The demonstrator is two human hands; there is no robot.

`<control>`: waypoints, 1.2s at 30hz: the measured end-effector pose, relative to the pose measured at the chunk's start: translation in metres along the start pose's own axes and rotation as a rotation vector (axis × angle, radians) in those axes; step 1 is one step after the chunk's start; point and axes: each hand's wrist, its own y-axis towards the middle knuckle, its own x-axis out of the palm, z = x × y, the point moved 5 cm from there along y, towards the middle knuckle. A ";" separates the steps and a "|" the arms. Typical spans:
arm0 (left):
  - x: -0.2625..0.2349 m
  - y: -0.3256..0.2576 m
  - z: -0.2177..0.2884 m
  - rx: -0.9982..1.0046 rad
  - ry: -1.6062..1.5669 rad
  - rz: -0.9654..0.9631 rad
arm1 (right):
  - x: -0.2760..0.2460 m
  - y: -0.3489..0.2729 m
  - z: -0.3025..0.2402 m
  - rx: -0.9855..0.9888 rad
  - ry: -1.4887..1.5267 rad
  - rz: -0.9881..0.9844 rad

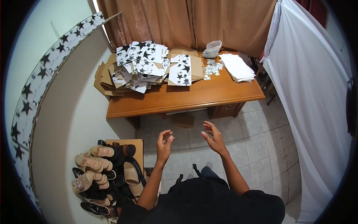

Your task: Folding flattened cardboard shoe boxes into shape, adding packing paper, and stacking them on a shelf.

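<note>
My left hand [163, 146] is held in mid-air over the tiled floor, its fingers loosely bent and apart from the thumb, with nothing in it. Facing it across a gap, my right hand [214, 138] is likewise open and holds nothing. Ahead of both stands a wooden desk [186, 99], which neither hand touches. On its left lies a messy heap of flat white cardboard pieces with black stars [143, 61]. Beside the heap, a star-printed white piece [180, 72] rests on brown cardboard [197, 65].
Small whitish pieces [212, 68], a plastic bag [212, 49] and a stack of white paper [237, 67] occupy the desk's right side. Shoes and sandals [108, 170] crowd the lower left by the wall. A white cloth [302, 74] hangs at right, brown curtains [223, 22] behind the desk.
</note>
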 end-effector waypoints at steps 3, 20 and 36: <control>0.000 0.044 -0.009 -0.011 -0.003 0.013 | 0.009 0.044 0.018 0.011 0.014 -0.001; 0.023 0.337 -0.081 -0.047 0.213 0.019 | 0.029 0.351 0.131 -0.043 -0.044 -0.102; 0.039 0.557 -0.157 -0.114 0.489 -0.138 | 0.070 0.510 0.228 0.099 -0.217 -0.111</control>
